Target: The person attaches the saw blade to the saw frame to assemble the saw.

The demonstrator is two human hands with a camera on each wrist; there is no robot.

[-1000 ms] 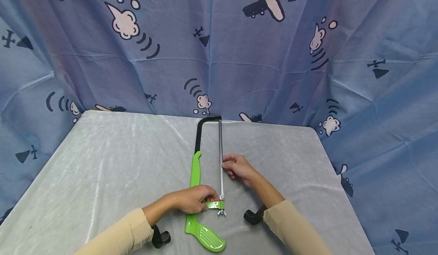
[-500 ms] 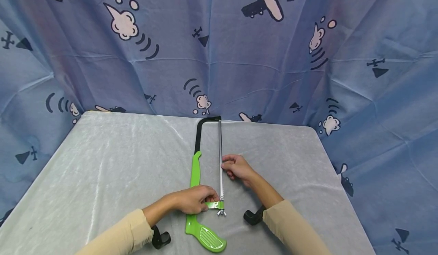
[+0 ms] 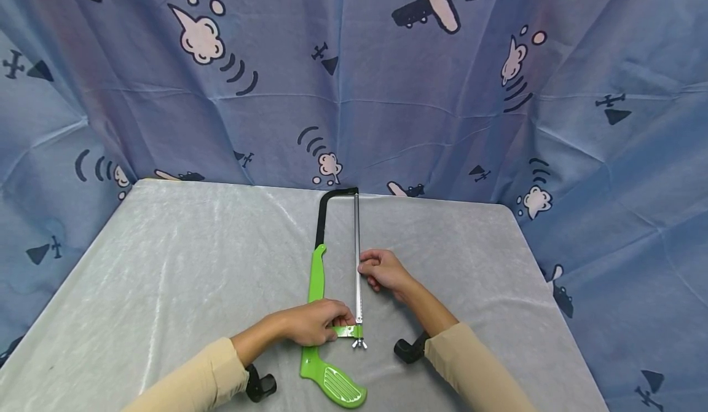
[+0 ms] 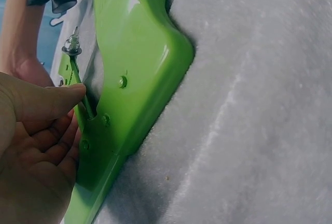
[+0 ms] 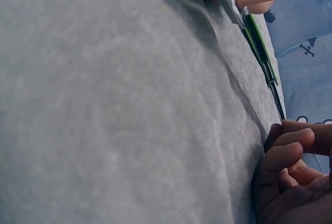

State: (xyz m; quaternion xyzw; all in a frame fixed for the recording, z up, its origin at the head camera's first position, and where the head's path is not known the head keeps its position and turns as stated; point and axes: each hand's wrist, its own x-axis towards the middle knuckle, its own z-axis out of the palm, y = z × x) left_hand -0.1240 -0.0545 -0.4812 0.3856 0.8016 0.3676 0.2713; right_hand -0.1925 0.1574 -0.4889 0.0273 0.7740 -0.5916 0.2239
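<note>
A hacksaw with a bright green handle [image 3: 337, 385] and a black front frame [image 3: 321, 218] lies on the table, its grip towards me. Its thin silver blade [image 3: 357, 227] runs along the right side, from the far frame end to a green cross arm [image 3: 348, 331] with a wing nut [image 3: 359, 344]. My left hand [image 3: 319, 322] reaches over the handle and pinches that cross arm between thumb and fingers. At the blade's middle, my right hand [image 3: 384, 272] pinches the blade between thumb and index finger. Its other fingers are curled, as the right wrist view shows.
Grey plush cloth covers the table [image 3: 221, 246]. A blue curtain [image 3: 276, 92] with printed planes and clouds hangs right behind the far edge, which the saw's frame end reaches. Black wrist cameras [image 3: 260, 384] sit at both sleeves.
The blade's near end has shifted slightly towards the cross arm and now covers the small peg there. Both hands stay in almost the same place.
</note>
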